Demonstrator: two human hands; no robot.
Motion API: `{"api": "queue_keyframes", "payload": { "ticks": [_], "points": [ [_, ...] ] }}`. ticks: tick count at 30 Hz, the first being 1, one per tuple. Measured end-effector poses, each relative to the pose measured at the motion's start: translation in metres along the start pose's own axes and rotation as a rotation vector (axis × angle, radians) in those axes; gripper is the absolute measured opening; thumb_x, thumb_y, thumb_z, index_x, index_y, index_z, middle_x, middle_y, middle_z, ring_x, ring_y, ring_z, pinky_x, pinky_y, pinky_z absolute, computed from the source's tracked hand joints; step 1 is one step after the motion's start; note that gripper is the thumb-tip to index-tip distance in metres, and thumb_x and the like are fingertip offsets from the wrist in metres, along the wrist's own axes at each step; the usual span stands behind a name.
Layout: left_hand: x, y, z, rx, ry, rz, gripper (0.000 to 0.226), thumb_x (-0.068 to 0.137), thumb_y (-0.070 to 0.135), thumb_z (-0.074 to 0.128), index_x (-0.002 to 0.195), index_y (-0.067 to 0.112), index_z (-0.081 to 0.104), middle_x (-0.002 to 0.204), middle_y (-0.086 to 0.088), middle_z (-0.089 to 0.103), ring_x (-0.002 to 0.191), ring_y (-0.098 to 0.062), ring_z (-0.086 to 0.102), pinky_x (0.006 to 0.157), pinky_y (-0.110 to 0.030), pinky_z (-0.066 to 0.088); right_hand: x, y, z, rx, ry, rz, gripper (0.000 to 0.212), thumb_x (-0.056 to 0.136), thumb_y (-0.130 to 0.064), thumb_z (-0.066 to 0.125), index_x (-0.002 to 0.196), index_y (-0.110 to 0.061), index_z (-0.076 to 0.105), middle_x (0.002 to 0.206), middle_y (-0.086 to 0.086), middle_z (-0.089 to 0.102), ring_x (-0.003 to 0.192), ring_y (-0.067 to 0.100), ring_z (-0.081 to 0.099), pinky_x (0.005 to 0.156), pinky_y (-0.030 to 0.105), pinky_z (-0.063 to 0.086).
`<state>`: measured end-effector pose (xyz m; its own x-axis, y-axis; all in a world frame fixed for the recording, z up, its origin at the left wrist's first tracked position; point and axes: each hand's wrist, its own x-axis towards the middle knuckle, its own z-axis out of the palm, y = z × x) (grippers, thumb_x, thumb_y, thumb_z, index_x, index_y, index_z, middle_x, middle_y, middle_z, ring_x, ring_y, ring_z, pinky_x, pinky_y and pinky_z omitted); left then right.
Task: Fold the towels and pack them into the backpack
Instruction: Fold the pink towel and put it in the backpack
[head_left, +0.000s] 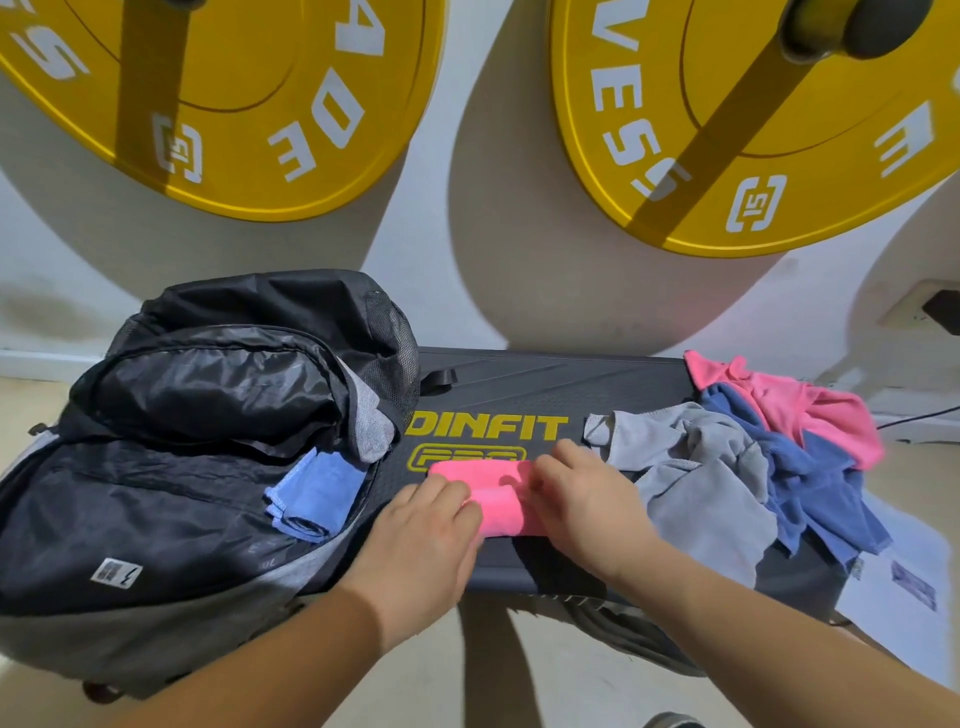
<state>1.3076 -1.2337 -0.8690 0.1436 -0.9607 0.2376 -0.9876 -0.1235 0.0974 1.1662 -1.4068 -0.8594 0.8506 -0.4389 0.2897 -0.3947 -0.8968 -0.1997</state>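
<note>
A folded pink towel (498, 499) lies on the dark step platform (545, 389) in the middle. My left hand (431, 530) rests flat on its left end and my right hand (582, 493) lies over its right end, fingers fairly straight. A black backpack (171, 441) sits at the left with its top open. A folded blue towel (311, 499) pokes out of the opening, and a grey towel (371, 415) shows behind it. At the right lies a loose pile: a grey towel (706, 478), a blue towel (810, 483) and a pink towel (800, 405).
Two yellow weight plates (249, 104) (753, 130) hang on the white wall behind. A sheet of paper (898, 582) lies on the floor at the right. A wall socket (930, 306) sits at the far right.
</note>
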Motion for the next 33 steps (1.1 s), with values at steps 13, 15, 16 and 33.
{"api": "queue_keyframes", "payload": {
  "ticks": [13,15,16,33],
  "points": [
    [0.041,-0.034,0.009,-0.207,-0.186,-0.29,0.032,0.103,0.032,0.045,0.129,0.023,0.062,0.127,0.001,0.058,0.121,-0.028,0.048,0.098,-0.041,0.045,0.023,0.0,0.004,0.021,-0.291,0.022,0.037,0.091,-0.046,0.057,0.115,-0.019,0.066,0.112,0.0,0.06,0.105,0.026,0.056,0.086,0.039,0.051],
    [0.048,-0.043,0.011,-0.264,-0.225,-0.316,0.028,0.102,0.032,0.046,0.119,0.022,0.066,0.126,-0.001,0.06,0.121,-0.031,0.051,0.096,-0.042,0.047,0.033,-0.001,0.003,0.14,-0.376,0.085,0.031,0.093,-0.042,0.053,0.109,-0.018,0.064,0.11,-0.001,0.061,0.109,0.027,0.056,0.089,0.039,0.05],
    [0.051,-0.047,0.012,-0.277,-0.244,-0.323,0.025,0.101,0.032,0.046,0.11,0.02,0.067,0.116,-0.001,0.063,0.114,-0.031,0.054,0.091,-0.042,0.049,0.039,-0.001,0.002,0.176,-0.434,0.118,0.025,0.093,-0.04,0.052,0.101,-0.019,0.061,0.104,-0.001,0.06,0.107,0.028,0.058,0.087,0.038,0.051],
    [0.03,-0.037,-0.004,-0.482,-0.151,-0.306,0.013,0.082,0.031,0.075,0.093,0.028,0.068,0.095,0.012,0.061,0.097,-0.016,0.052,0.087,-0.029,0.046,0.058,-0.01,-0.02,0.172,-0.596,0.124,0.037,0.064,-0.038,0.086,0.089,-0.027,0.061,0.1,-0.001,0.065,0.093,0.021,0.058,0.071,0.028,0.044]
  ]
}}
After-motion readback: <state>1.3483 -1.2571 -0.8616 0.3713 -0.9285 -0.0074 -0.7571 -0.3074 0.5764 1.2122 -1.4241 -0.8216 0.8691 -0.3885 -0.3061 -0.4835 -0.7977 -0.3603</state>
